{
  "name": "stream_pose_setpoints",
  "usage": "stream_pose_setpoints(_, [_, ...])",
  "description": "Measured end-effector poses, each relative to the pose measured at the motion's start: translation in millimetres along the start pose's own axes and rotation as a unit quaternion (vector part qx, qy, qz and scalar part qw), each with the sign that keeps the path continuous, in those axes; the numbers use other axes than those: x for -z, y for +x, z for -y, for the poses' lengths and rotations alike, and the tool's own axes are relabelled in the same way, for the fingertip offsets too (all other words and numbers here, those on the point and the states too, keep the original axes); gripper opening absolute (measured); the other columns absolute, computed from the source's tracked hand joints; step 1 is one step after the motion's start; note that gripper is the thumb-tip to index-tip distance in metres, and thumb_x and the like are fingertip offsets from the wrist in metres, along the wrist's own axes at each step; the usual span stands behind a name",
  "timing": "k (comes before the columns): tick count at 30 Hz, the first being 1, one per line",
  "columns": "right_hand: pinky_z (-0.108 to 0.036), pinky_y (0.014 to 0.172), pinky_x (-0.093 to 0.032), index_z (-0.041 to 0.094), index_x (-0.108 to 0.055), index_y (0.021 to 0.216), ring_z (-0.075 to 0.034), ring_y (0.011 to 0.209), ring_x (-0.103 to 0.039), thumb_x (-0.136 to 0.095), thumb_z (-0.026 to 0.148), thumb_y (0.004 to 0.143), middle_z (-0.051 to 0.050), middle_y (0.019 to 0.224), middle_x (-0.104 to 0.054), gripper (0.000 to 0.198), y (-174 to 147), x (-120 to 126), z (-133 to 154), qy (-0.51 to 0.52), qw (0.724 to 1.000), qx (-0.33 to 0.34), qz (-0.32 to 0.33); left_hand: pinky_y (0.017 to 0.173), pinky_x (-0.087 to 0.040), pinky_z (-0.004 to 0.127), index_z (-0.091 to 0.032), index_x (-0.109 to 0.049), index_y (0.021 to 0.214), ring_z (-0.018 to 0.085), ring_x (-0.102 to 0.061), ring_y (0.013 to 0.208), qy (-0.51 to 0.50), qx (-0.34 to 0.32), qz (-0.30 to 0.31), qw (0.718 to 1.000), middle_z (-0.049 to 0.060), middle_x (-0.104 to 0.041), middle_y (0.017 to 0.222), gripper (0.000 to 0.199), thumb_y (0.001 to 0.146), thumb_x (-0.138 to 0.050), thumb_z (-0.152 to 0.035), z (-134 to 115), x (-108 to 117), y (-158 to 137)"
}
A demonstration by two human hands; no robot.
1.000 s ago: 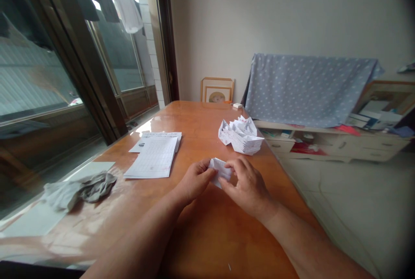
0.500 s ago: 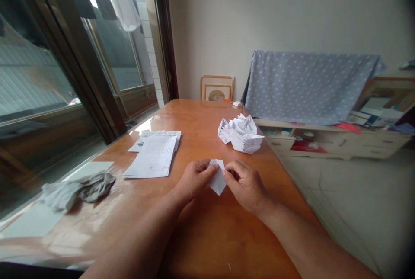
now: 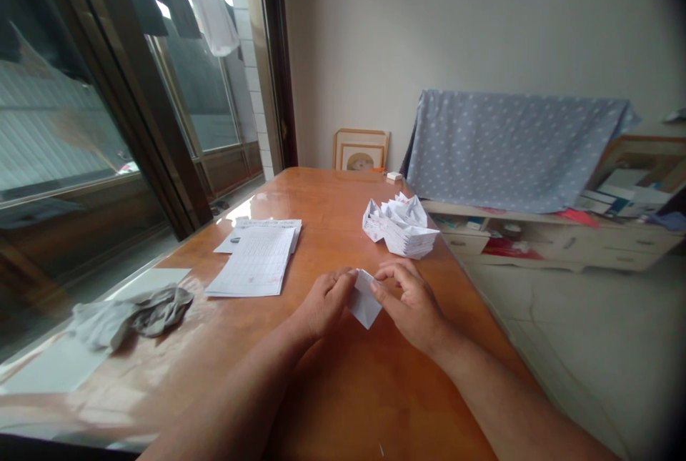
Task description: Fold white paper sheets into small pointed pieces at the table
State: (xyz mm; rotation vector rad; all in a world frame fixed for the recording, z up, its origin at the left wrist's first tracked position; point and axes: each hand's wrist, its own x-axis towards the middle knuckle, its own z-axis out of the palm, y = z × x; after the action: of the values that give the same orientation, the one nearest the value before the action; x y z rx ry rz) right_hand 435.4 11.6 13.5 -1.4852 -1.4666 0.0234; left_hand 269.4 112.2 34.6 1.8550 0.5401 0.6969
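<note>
- Head view: the left hand point(image 3: 326, 301) is mostly closed, thumb and fingers pinching the left edge of the paper point(image 3: 366, 309).
- The right hand point(image 3: 411, 298) is half curled, its thumb and fingertips gripping the paper's upper right edge.
- The paper, small and folded, is between the hands above the near part of the table point(image 3: 348, 397), one corner pointing toward the person.
- Beyond the right hand stands a cluster of folded pieces point(image 3: 410, 238).
- Left of the hands lie sheets point(image 3: 251, 264) and, nearer, a cloth point(image 3: 161, 311).
</note>
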Motion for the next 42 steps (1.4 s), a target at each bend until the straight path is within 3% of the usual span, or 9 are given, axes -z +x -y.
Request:
stream_pose_setpoints(4, [-0.038,0.090,-0.050,0.024,-0.064,0.090,-0.025,0.109,-0.058,-0.062,0.036,0.091,-0.009,0.112,-0.061,0.012,-2,-6,-7,0.026,0.999,-0.021,0.011,0.063,-0.038,0.026,-0.017,-0.058,0.075,0.014,-0.049,0.066,-0.036,0.003,0.035,0.999,0.000,-0.055,0.069,0.039,0.096,-0.051,-0.050,7,-2,1])
stream_pose_setpoints(9, [-0.037,0.085,-0.051,0.023,-0.058,0.111,-0.026,0.102,-0.062,-0.071,0.050,0.084,-0.010,0.114,-0.065,0.040,-1,-8,-8,0.137,0.976,-0.167,-0.031,0.073,-0.045,0.028,-0.015,-0.067,0.093,0.017,-0.057,0.076,-0.141,0.013,0.040,0.989,0.004,-0.065,0.084,0.032,0.092,-0.061,-0.046,6,-5,1])
stream_pose_setpoints(14, [-0.029,0.063,-0.048,0.019,-0.061,0.119,-0.022,0.085,-0.064,-0.067,0.053,0.087,-0.008,0.101,-0.071,0.047,3,-4,9,0.264,0.923,-0.246,0.133,0.087,-0.046,0.031,-0.014,-0.069,0.100,0.019,-0.060,0.089,-0.221,-0.003,0.006,0.975,0.006,-0.069,0.095,0.026,0.090,-0.067,-0.039,-2,-2,1])
stream_pose_setpoints(16, [-0.027,0.059,-0.044,0.019,-0.063,0.119,-0.019,0.076,-0.062,-0.066,0.047,0.089,-0.005,0.092,-0.070,0.042,2,-5,12,0.251,0.930,-0.228,0.146,0.089,-0.046,0.032,-0.014,-0.069,0.099,0.019,-0.061,0.091,-0.232,-0.006,0.003,0.973,0.005,-0.069,0.095,0.024,0.090,-0.068,-0.037,-2,-1,1])
stream_pose_setpoints(21, [-0.028,0.060,-0.046,0.020,-0.066,0.094,-0.017,0.066,-0.058,-0.062,0.038,0.091,0.000,0.075,-0.065,0.019,-4,-10,0,0.101,0.981,-0.146,0.075,0.091,-0.046,0.034,-0.016,-0.068,0.097,0.020,-0.061,0.093,-0.199,-0.022,0.003,0.980,0.006,-0.069,0.096,0.019,0.089,-0.067,-0.033,5,1,2])
stream_pose_setpoints(25, [-0.032,0.073,-0.053,0.023,-0.068,0.108,-0.021,0.081,-0.067,-0.058,0.031,0.093,-0.005,0.093,-0.073,0.020,-5,-9,-9,0.001,0.998,-0.053,0.039,0.085,-0.045,0.031,-0.017,-0.068,0.098,0.019,-0.058,0.088,-0.062,-0.039,-0.068,0.995,0.005,-0.068,0.093,0.017,0.086,-0.069,-0.029,8,4,3])
stream_pose_setpoints(30, [-0.039,0.095,-0.054,0.025,-0.064,0.132,-0.026,0.107,-0.068,-0.052,0.023,0.096,-0.009,0.121,-0.072,0.038,-3,-5,-14,-0.057,0.997,0.044,0.005,0.073,-0.043,0.027,-0.016,-0.070,0.096,0.017,-0.058,0.080,-0.070,0.008,-0.092,0.993,0.004,-0.069,0.089,0.017,0.086,-0.064,-0.028,-1,7,0])
stream_pose_setpoints(36, [-0.039,0.091,-0.056,0.021,-0.060,0.140,-0.026,0.100,-0.070,-0.047,0.016,0.096,-0.013,0.113,-0.071,0.046,-3,-1,-10,-0.154,0.985,0.081,0.019,0.048,-0.028,0.023,-0.016,-0.069,0.094,0.008,-0.039,0.054,-0.124,0.092,-0.067,0.986,0.000,-0.060,0.073,0.035,0.086,-0.064,-0.050,-6,8,-4])
stream_pose_setpoints(42, [-0.036,0.083,-0.057,0.025,-0.058,0.141,-0.024,0.092,-0.068,-0.051,0.011,0.089,-0.008,0.104,-0.069,0.054,-5,-2,-2,-0.154,0.983,0.080,0.056,0.043,-0.016,0.022,-0.016,-0.064,0.091,0.005,-0.026,0.045,-0.192,0.123,-0.060,0.972,-0.007,-0.045,0.060,0.025,0.082,-0.068,-0.039,6,12,0])
